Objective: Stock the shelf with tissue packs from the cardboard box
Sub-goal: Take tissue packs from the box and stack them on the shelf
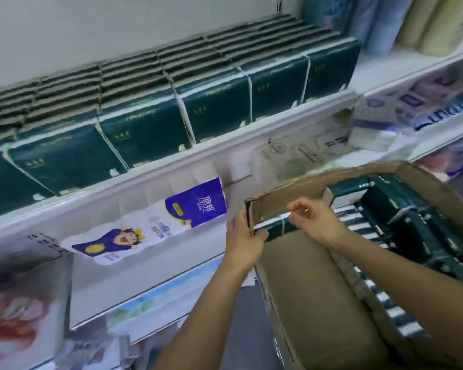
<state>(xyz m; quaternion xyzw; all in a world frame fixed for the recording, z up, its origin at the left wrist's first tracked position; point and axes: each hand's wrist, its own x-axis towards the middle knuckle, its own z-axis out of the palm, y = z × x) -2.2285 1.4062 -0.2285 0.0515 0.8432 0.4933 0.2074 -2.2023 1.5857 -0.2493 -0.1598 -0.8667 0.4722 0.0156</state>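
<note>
Cardboard was the obstacle: the left hand [245, 243] gripped the end of the box flap [286, 204], thumb curled round its corner. The right hand [317, 222] had its fingers curled at the flap's lower edge, though whether it pinched the flap or something beneath could not be told. Dark green tissue packs [401, 225] lay inside the cardboard box [318, 303], below the matching row on the shelf [171, 166]; folding that flap fully outward first looked wise, so a pack could lift out cleanly.
</note>
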